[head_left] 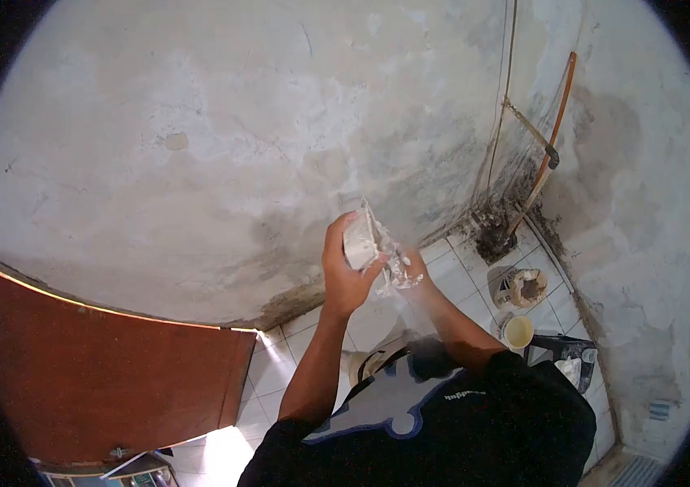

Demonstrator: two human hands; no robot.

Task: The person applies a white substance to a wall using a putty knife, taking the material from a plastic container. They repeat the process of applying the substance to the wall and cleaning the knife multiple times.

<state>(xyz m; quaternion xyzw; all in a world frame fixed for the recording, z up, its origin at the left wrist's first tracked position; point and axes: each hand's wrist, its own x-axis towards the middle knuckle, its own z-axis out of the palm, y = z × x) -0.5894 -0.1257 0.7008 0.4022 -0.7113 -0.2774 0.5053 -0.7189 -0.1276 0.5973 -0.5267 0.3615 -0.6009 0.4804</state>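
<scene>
My left hand (pixel 346 272) is wrapped round a white container (pixel 360 241) that is tilted and coated with pale paste or powder. Beside its open side is my right hand (pixel 415 266), blurred by motion, with white clumpy material (pixel 397 272) at its fingers. Whether those fingers are spread or closed does not show. Pale dust hangs below my right hand. Both hands are in front of the patchy plastered wall (pixel 223 162), above the white tiled floor.
An open bucket (pixel 521 288) and a cream container (pixel 516 332) are on the tiles at the right, near a black stool (pixel 564 349). Pipes (pixel 556 130) rise in the corner by a dirty hole (pixel 495 241). A reddish-brown door (pixel 109 357) is at the left.
</scene>
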